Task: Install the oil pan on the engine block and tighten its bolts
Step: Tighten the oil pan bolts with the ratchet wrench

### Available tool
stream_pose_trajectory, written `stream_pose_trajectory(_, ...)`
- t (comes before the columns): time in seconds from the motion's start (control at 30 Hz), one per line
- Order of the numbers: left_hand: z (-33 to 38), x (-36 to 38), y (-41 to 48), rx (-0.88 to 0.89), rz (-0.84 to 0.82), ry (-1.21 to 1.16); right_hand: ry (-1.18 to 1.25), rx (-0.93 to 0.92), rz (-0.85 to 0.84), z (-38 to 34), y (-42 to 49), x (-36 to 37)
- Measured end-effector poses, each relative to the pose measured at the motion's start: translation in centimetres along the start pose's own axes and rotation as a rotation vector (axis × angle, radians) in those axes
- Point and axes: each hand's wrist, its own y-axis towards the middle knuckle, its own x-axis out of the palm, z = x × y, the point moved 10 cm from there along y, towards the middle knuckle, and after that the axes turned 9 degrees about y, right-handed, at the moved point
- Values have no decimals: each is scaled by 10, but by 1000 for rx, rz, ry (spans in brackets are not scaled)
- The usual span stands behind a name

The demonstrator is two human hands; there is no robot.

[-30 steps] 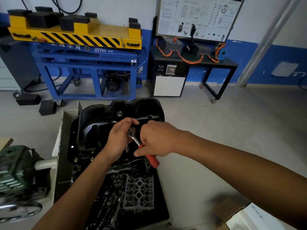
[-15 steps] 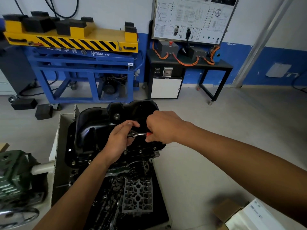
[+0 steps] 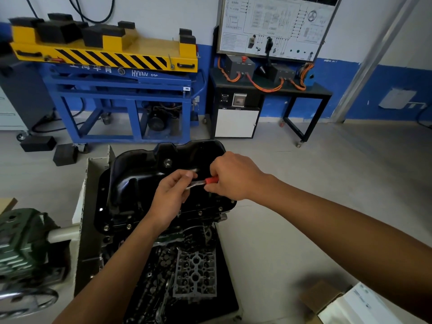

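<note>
Grey floor [image 3: 304, 174], blue-white wall [image 3: 385, 73], blue-yellow lift stand [image 3: 121, 94], possibly wiring board [image 3: 273, 26]

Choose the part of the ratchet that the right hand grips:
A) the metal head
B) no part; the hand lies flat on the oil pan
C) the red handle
C: the right hand is curled round the red handle of the ratchet, while the left hand holds its metal head end above the oil pan.
</note>
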Motion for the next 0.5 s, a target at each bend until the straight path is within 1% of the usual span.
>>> stream_pose_trajectory(0.13,4,-9,1,32,109,-3,114,-51,-100,-30,-18,12)
stream_pose_trajectory(0.3,7,-4,0,55,72,8,279,-103,-113,-60,-26,26)
stream_pose_trajectory(0.5,6,-8,-2,44,55,14,398,-10,-211,-43,-22,37)
